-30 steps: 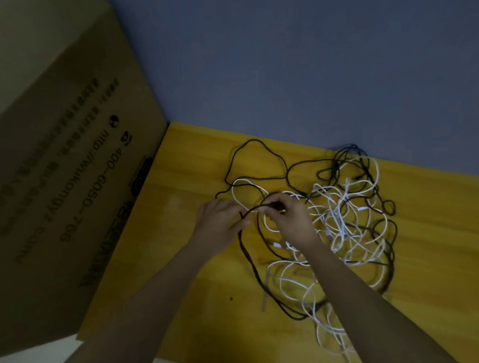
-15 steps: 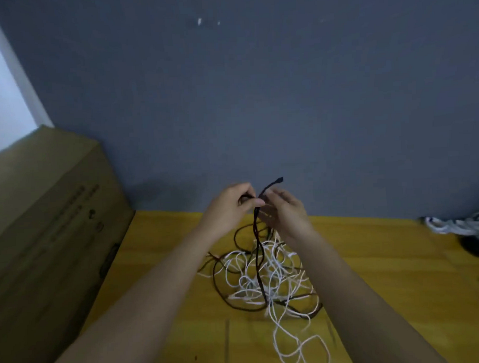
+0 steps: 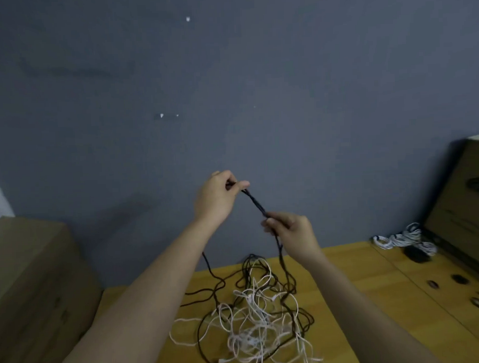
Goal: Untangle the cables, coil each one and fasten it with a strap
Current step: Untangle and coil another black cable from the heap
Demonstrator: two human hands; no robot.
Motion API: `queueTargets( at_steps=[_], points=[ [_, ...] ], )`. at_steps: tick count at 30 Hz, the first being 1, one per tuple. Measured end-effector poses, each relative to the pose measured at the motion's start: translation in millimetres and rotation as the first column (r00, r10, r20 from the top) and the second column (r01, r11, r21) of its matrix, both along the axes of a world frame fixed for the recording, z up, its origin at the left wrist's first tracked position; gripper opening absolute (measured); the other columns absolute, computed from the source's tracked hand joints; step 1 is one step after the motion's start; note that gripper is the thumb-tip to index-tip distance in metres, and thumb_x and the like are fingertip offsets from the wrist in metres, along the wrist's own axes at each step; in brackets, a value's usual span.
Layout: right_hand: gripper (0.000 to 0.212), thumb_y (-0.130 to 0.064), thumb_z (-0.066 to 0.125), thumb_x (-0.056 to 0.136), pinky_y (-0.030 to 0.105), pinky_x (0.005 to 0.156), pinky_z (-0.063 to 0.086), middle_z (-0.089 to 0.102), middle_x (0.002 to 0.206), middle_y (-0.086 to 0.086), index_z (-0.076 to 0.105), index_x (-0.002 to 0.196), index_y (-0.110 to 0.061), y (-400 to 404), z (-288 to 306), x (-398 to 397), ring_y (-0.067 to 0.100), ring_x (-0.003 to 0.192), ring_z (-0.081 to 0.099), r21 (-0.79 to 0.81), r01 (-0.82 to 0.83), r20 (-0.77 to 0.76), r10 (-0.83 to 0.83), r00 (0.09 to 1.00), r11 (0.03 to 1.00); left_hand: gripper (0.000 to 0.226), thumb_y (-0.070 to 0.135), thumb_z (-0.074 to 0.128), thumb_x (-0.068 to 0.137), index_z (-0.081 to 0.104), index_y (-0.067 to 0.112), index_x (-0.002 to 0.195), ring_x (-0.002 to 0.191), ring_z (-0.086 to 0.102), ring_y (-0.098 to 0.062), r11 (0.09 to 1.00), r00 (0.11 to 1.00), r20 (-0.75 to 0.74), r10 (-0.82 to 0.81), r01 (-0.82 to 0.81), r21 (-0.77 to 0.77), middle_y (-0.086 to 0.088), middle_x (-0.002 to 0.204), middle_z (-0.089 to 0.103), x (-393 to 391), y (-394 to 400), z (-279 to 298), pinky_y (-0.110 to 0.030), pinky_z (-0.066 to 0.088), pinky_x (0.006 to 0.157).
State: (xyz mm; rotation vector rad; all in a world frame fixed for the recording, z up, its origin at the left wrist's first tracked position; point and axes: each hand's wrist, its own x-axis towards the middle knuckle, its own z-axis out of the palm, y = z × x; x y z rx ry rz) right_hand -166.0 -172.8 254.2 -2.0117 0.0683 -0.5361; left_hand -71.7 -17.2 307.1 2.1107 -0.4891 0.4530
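My left hand [image 3: 216, 199] up high pinching the black cable [image 3: 255, 202], my right hand [image 3: 291, 232] lower pinching it too, cable hanging down to the messy pile of white cables [image 3: 251, 325] on the yellow table [image 3: 372, 290], neat coiled cables [image 3: 403, 238] far right

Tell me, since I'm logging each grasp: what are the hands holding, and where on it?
Both hold the black cable. The left hand pinches it near its end, the right hand further along; the rest hangs into the tangle.

Two bare forearms, no sleeves, bare hands
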Motion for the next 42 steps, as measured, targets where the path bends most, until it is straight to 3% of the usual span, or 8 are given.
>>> queueTargets(
  at_steps=[3, 7, 14, 19, 26, 30, 37, 42],
  points=[
    [0.018, -0.007, 0.053, 0.096, 0.021, 0.064, 0.054, 0.069, 0.078, -0.002, 0.071, 0.095, -0.010, -13.2, 26.3, -6.1, 0.002, 0.065, 0.064, -0.013, 0.157, 0.143, -0.154, 0.978, 0.987, 0.035, 0.046, 0.064, 0.087, 0.057, 0.015, 0.072, 0.067, 0.053, -0.017, 0.999, 1.000, -0.002, 0.031, -0.031, -0.040, 0.003, 0.077, 0.056, 10.6, -11.0, 6.9, -0.032, 0.038, 0.058],
    [0.021, -0.010, 0.044, 0.101, 0.032, 0.058, 0.045, 0.060, 0.075, 0.000, 0.062, 0.090, -0.010, -51.3, 50.9, -19.3, 0.010, 0.059, 0.054, 0.149, 0.338, 0.208, -0.364, 0.908, 0.929, 0.037, 0.043, 0.060, 0.091, 0.053, 0.011, 0.073, 0.071, 0.053, -0.028, 0.994, 0.991, -0.093, 0.095, -0.099, -0.045, -0.002, 0.072, 0.053, 26.5, -9.7, 3.9, -0.033, 0.032, 0.059],
    [0.017, -0.020, 0.054, 0.097, 0.028, 0.080, 0.051, 0.065, 0.097, -0.003, 0.066, 0.108, -0.018, -52.3, 36.4, -17.2, 0.011, 0.089, 0.061, -0.167, 0.133, 0.027, -0.130, 0.991, 0.977, 0.031, 0.041, 0.059, 0.091, 0.053, 0.017, 0.073, 0.063, 0.060, -0.014, 0.985, 0.973, -0.154, -0.171, 0.171, -0.013, 0.007, 0.063, 0.062, 21.0, -42.5, -5.3, -0.034, 0.040, 0.063],
    [0.028, -0.023, 0.066, 0.090, 0.023, 0.078, 0.051, 0.063, 0.102, -0.010, 0.063, 0.117, -0.019, -21.2, 9.8, 0.6, 0.008, 0.090, 0.061, -0.270, 0.164, 0.150, -0.127, 0.981, 0.949, 0.027, 0.039, 0.058, 0.093, 0.052, 0.017, 0.078, 0.041, 0.049, -0.009, 0.937, 0.916, -0.198, -0.348, 0.347, -0.044, 0.000, 0.058, 0.066, 7.6, -55.2, 3.7, -0.028, 0.039, 0.053],
    [0.006, -0.012, 0.056, 0.095, 0.024, 0.067, 0.052, 0.062, 0.077, 0.002, 0.058, 0.090, -0.011, -42.2, 1.8, -5.4, 0.008, 0.069, 0.062, 0.144, 0.188, 0.090, -0.202, 0.975, 0.972, 0.020, 0.025, 0.056, 0.096, 0.053, 0.013, 0.080, 0.045, 0.056, -0.012, 0.864, 0.802, -0.322, -0.504, 0.470, -0.181, -0.002, 0.064, 0.068, 11.0, -48.8, -17.3, -0.021, 0.040, 0.044],
    [0.006, -0.008, 0.049, 0.098, 0.037, 0.068, 0.057, 0.057, 0.078, 0.007, 0.051, 0.093, -0.008, -62.1, -13.2, -18.4, 0.015, 0.061, 0.062, 0.458, 0.350, 0.007, -0.397, 0.918, 0.817, 0.021, 0.022, 0.055, 0.097, 0.052, 0.011, 0.079, 0.040, 0.054, -0.012, 0.902, 0.818, -0.387, -0.426, 0.351, -0.251, -0.001, 0.054, 0.060, 19.3, -45.2, -58.0, -0.025, 0.045, 0.048],
    [0.012, -0.014, 0.058, 0.095, 0.034, 0.066, 0.058, 0.069, 0.088, 0.013, 0.062, 0.102, -0.005, -73.8, -64.7, -27.3, 0.017, 0.061, 0.064, 0.352, 0.420, -0.214, -0.365, 0.906, 0.837, 0.020, 0.027, 0.059, 0.094, 0.059, 0.014, 0.079, 0.060, 0.052, -0.011, 0.874, 0.782, -0.405, -0.474, 0.472, -0.113, 0.004, 0.065, 0.057, 16.2, -59.3, -105.0, -0.028, 0.040, 0.064],
    [0.035, -0.034, 0.045, 0.100, 0.010, 0.062, 0.042, 0.072, 0.088, -0.002, 0.069, 0.105, -0.008, -49.8, -93.8, -29.6, -0.005, 0.064, 0.056, 0.341, 0.265, -0.338, -0.146, 0.930, 0.902, 0.021, 0.031, 0.061, 0.091, 0.061, 0.013, 0.082, 0.065, 0.052, -0.013, 0.873, 0.796, -0.367, -0.482, 0.474, -0.118, 0.004, 0.068, 0.057, 9.5, -88.4, -127.7, -0.031, 0.040, 0.065]
  ],
)
